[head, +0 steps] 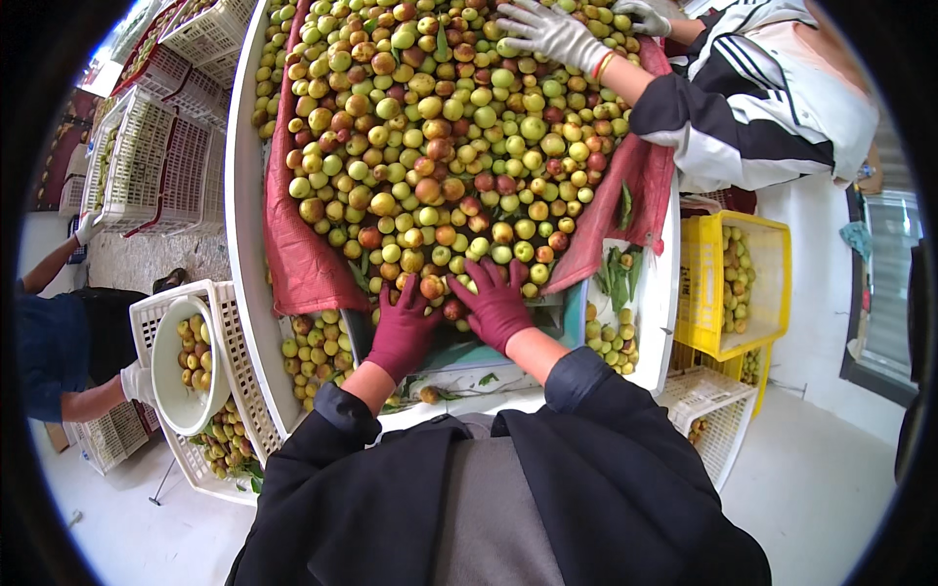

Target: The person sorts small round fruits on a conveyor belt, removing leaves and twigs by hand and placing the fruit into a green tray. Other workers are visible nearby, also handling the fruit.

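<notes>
A broad heap of green, yellow and reddish-brown fresh jujubes point(440, 139) fills the white-rimmed sorting table point(245, 168) before me. At the heap's near edge, my left hand point(401, 333), in a maroon glove, rests its spread fingers against the fruit. My right hand point(492, 306), gloved alike, lies close beside it, palm down with fingers apart among the jujubes. A few reddish jujubes sit between the two hands. Neither hand visibly grips one, though the undersides are hidden. Below the hands shows a dark green surface point(469, 357).
Red woven sheeting point(304, 256) flanks the heap. At right, a co-worker's white-gloved hand point(553, 33) touches the fruit; yellow crates point(762, 293) stand below. At left, another person's gloved hand point(138, 384) holds a white bowl point(168, 395) over a white crate point(238, 344). Stacked crates point(139, 161) stand behind.
</notes>
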`<state>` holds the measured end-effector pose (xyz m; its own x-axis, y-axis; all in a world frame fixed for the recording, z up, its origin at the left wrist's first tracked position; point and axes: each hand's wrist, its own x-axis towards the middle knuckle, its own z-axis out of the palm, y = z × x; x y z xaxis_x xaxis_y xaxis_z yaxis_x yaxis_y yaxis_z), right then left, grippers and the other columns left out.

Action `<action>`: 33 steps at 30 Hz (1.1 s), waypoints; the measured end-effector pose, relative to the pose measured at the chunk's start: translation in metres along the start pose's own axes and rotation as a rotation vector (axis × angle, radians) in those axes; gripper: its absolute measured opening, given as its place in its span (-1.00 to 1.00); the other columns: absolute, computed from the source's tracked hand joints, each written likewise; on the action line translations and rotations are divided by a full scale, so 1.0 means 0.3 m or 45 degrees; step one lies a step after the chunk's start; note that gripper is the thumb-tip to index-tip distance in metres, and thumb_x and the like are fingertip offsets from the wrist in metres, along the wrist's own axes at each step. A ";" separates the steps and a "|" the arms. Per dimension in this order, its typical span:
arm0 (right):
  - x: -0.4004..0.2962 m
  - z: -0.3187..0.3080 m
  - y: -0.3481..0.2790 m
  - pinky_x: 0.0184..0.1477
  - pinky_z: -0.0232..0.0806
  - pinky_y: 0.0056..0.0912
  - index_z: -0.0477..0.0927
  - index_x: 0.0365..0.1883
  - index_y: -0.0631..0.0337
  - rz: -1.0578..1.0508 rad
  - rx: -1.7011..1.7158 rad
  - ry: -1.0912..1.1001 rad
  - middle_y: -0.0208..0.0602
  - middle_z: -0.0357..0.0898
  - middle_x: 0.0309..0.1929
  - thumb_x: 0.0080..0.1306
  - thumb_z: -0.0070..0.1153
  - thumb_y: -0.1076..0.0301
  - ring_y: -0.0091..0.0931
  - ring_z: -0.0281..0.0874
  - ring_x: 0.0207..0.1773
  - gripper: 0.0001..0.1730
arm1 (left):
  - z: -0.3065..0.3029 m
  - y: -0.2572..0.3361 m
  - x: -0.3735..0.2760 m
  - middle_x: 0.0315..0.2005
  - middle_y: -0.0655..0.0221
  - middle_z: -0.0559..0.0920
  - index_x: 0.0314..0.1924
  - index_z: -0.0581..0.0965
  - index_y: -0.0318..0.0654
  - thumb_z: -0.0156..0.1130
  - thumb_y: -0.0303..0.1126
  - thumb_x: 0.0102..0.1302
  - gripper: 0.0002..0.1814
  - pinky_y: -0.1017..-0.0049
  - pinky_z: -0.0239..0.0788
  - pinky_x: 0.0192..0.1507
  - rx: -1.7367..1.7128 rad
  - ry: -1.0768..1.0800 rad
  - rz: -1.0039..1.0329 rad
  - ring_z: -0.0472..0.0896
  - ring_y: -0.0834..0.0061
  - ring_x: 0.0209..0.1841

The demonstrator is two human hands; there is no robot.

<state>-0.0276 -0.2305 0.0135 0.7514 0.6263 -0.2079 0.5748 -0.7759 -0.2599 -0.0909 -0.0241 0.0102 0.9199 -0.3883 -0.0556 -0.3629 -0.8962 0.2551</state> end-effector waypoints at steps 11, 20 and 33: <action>0.153 -0.120 0.276 0.40 0.08 0.19 0.42 0.35 0.01 0.303 0.081 0.637 -0.06 0.20 0.47 0.25 0.24 0.24 -0.05 0.18 0.46 -0.34 | -0.034 -0.012 -0.060 0.19 0.23 0.54 -0.05 0.69 0.12 0.32 -0.25 0.05 -0.61 -0.15 0.17 0.32 -0.066 -0.081 0.108 0.24 -0.08 0.44; 0.211 -0.027 0.101 0.40 -0.37 0.69 0.11 0.57 -0.33 0.432 -0.126 0.057 -0.44 -0.26 0.67 0.26 0.15 -0.28 0.12 -0.28 0.62 -0.05 | -0.116 -0.064 0.022 -0.23 0.39 0.65 -0.21 0.65 -0.05 0.24 -0.38 0.07 -0.77 0.17 0.34 0.06 -0.365 0.255 -0.044 0.54 0.13 0.04; -0.031 0.003 -0.079 0.28 0.23 0.21 0.59 0.15 -0.05 -0.253 0.419 0.010 -0.33 0.36 0.41 0.19 0.27 0.17 -0.13 0.27 0.42 -0.49 | -0.139 -0.222 0.287 0.47 0.17 0.28 0.32 0.48 0.35 0.28 0.10 0.27 -0.41 -0.38 -0.22 0.40 0.089 0.177 -0.346 0.07 -0.15 0.53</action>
<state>-0.0485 -0.2180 0.0207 0.6391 0.7604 -0.1158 0.5756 -0.5727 -0.5837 0.0188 0.0112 0.0286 0.9944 -0.1037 0.0215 -0.1059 -0.9776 0.1820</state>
